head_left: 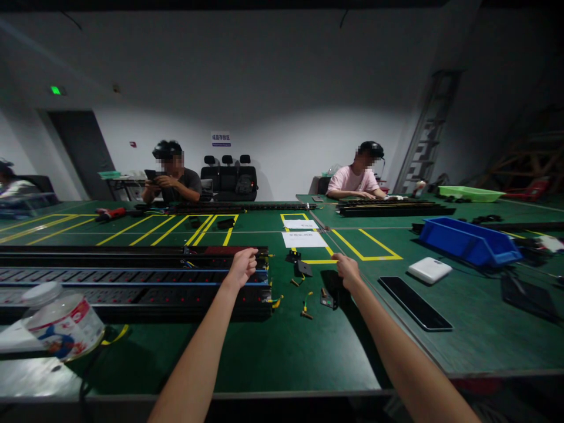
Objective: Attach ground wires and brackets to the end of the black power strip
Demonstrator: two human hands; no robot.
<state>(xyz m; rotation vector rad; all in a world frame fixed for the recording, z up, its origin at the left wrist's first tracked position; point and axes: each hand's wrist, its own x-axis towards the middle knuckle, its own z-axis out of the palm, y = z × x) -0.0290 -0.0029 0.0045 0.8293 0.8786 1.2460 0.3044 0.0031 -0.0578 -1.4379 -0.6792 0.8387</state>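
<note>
My left hand (244, 267) is closed over the right end of the long dark strips (176, 294) lying at the left; what its fingers hold, if anything, is too small to name. My right hand (346, 270) is also closed, its fingers pressed together above the green table (304, 358), and its contents cannot be made out. Between the hands lie a small black bracket (304, 268), another small plate (328, 298) and a brass-coloured piece with a green-yellow wire (307, 314). Yellow-green wires (277, 302) stick out from the strip ends.
A clear jar (66, 323) stands at the front left. To the right are a black phone-like slab (415, 302), a white box (429, 270) and a blue bin (469, 241). White papers (304, 239) lie ahead. Two people (176, 182) (356, 176) sit across the table.
</note>
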